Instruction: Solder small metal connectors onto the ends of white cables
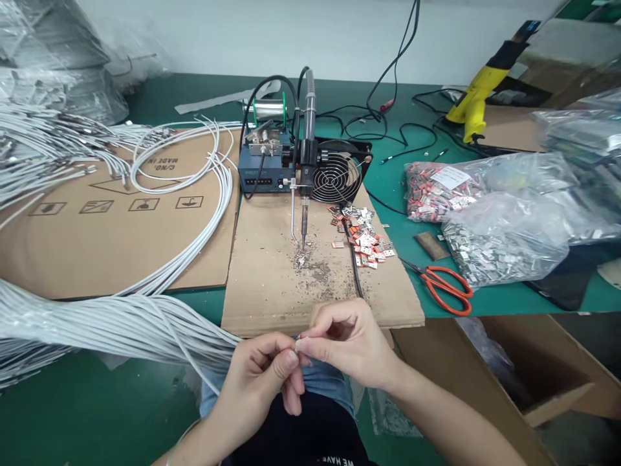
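My left hand (pixel 264 372) and my right hand (pixel 349 343) meet in front of the cardboard work board, above my lap. Both are closed, thumb and fingertips pinched together at one spot. What lies between the fingertips is too small and too covered to make out. One white cable (pixel 187 349) runs from the thick cable bundle (pixel 126 327) and disappears behind my left hand. Beyond my hands a soldering iron (pixel 307 162) stands upright in a holder, its tip pointing down over solder crumbs on the cardboard board (pixel 262 285). Small orange-and-metal connectors (pixel 366 243) lie heaped right of it.
A blue soldering unit (pixel 264 175), a fan (pixel 337 178) and a solder spool (pixel 272 110) stand behind. Orange-handled scissors (pixel 449 291) lie at right, near bags of connector parts (pixel 441 191) and metal shells (pixel 504 249). A yellow heat gun (pixel 478 94) sits farther back.
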Available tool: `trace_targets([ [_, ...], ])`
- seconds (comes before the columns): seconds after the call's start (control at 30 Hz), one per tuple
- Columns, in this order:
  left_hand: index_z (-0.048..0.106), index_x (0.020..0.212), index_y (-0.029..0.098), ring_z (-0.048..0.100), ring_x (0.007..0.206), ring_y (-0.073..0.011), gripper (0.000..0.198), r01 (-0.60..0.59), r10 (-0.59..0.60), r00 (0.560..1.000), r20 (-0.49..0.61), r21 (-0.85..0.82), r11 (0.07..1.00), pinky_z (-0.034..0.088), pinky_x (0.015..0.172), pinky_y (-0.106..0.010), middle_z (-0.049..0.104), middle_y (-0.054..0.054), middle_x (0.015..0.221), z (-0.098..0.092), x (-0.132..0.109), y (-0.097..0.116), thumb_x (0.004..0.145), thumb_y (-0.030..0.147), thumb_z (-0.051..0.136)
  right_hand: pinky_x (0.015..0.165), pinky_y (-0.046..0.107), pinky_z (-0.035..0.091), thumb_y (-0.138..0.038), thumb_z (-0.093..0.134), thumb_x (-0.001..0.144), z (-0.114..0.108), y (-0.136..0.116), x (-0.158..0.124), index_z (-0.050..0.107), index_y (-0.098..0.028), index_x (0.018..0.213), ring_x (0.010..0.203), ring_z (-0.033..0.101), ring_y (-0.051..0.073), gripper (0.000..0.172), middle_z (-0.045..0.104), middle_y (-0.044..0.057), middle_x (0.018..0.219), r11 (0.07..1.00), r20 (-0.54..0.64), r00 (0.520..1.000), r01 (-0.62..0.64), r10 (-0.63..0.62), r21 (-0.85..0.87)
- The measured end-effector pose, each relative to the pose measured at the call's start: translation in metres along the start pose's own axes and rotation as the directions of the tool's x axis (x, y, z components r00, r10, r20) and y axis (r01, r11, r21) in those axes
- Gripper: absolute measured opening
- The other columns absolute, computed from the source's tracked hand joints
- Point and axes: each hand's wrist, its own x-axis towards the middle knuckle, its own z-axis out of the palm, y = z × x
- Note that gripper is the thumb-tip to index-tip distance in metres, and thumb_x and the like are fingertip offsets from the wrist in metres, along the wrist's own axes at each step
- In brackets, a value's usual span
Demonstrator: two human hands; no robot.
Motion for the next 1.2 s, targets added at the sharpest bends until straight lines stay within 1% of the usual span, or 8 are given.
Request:
trace_targets([
  [0.23, 0.059, 0.060, 0.014, 0.052, 0.033, -0.0065, 0.032, -0.053, 0.062, 0.997, 0.055, -0.145, 0.988, 0.040, 0.038, -0.014, 0.060, 0.002, 0.044, 0.002, 0.002, -0.006, 0.074, 0.042, 0.068, 0.040, 0.021, 0.038, -0.027, 0.072, 0.068, 0.011, 0.018, -0.003, 0.054, -0.018, 0.055, 0.041, 0.049, 0.008, 0.024, 0.055, -0.002, 0.050, 0.977, -0.091, 0.988, 0.137, -0.123, 0.163],
  [0.4, 0.060, 0.055, 0.013, 0.053, 0.033, -0.0063, 0.033, -0.002, 0.010, 0.998, 0.069, -0.124, 0.992, 0.040, 0.038, -0.014, 0.058, 0.002, 0.043, -0.002, -0.002, -0.009, 0.073, 0.039, 0.069, 0.040, 0.021, 0.029, -0.021, 0.072, 0.067, -0.009, 0.006, -0.005, 0.062, -0.016, 0.065, 0.043, 0.038, 0.007, 0.012, 0.049, -0.004, 0.049, 0.984, 0.107, 0.991, 0.091, -0.075, -0.155],
  [0.5, 0.062, 0.056, 0.013, 0.054, 0.035, -0.0068, 0.031, 0.036, -0.027, 0.996, 0.086, -0.098, 0.995, 0.040, 0.037, -0.013, 0.059, 0.002, 0.044, -0.003, -0.004, -0.008, 0.072, 0.039, 0.070, 0.042, 0.021, 0.029, -0.022, 0.070, 0.069, -0.022, -0.014, -0.004, 0.065, -0.015, 0.064, 0.046, 0.039, 0.008, 0.010, 0.050, -0.003, 0.050, 0.904, 0.237, 0.971, 0.105, -0.004, -0.414],
  [0.6, 0.064, 0.059, 0.013, 0.054, 0.035, -0.0066, 0.027, 0.023, -0.017, 0.997, 0.070, -0.086, 0.996, 0.041, 0.038, -0.013, 0.061, 0.002, 0.045, -0.003, -0.003, -0.005, 0.072, 0.037, 0.071, 0.043, 0.021, 0.031, -0.019, 0.068, 0.071, -0.023, -0.025, -0.004, 0.065, -0.015, 0.062, 0.048, 0.043, 0.008, 0.010, 0.054, -0.002, 0.052, 0.846, 0.268, 0.963, 0.168, -0.031, -0.505],
  [0.83, 0.063, 0.062, 0.014, 0.056, 0.033, -0.0059, 0.026, -0.009, 0.050, 0.990, 0.136, -0.285, 0.959, 0.040, 0.036, -0.010, 0.065, 0.000, 0.046, 0.005, 0.004, -0.005, 0.072, 0.037, 0.071, 0.039, 0.019, 0.035, -0.014, 0.069, 0.069, -0.001, 0.014, 0.000, 0.065, -0.017, 0.060, 0.043, 0.049, 0.008, 0.010, 0.059, 0.000, 0.053, 0.941, -0.029, 0.941, 0.338, -0.337, 0.037],
  [0.93, 0.063, 0.062, 0.015, 0.053, 0.030, -0.0050, 0.027, -0.013, 0.073, 0.984, 0.162, -0.340, 0.940, 0.038, 0.033, -0.008, 0.064, 0.001, 0.044, 0.006, 0.006, -0.010, 0.073, 0.038, 0.070, 0.040, 0.019, 0.040, -0.016, 0.070, 0.069, 0.007, 0.026, 0.001, 0.064, -0.018, 0.059, 0.045, 0.054, 0.009, 0.012, 0.061, -0.001, 0.055, 0.920, -0.095, 0.938, 0.345, -0.333, 0.188],
  [1.07, 0.063, 0.062, 0.015, 0.052, 0.029, -0.0054, 0.026, 0.024, 0.038, 0.981, 0.188, -0.320, 0.947, 0.037, 0.029, -0.009, 0.064, 0.000, 0.045, 0.003, 0.006, -0.013, 0.072, 0.038, 0.071, 0.039, 0.019, 0.039, -0.014, 0.072, 0.067, 0.008, 0.024, 0.001, 0.064, -0.017, 0.059, 0.044, 0.053, 0.009, 0.011, 0.061, 0.000, 0.056, 0.930, -0.027, 0.960, 0.277, -0.279, 0.242],
  [1.2, 0.065, 0.063, 0.013, 0.051, 0.029, -0.0045, 0.024, 0.072, -0.010, 0.974, 0.228, -0.267, 0.961, 0.034, 0.029, -0.008, 0.064, -0.001, 0.045, -0.001, 0.003, -0.013, 0.073, 0.034, 0.071, 0.036, 0.017, 0.030, -0.020, 0.072, 0.069, -0.005, 0.012, 0.005, 0.060, -0.019, 0.056, 0.038, 0.039, 0.005, 0.018, 0.049, -0.005, 0.048, 0.893, -0.087, 0.969, 0.247, -0.232, 0.376],
])
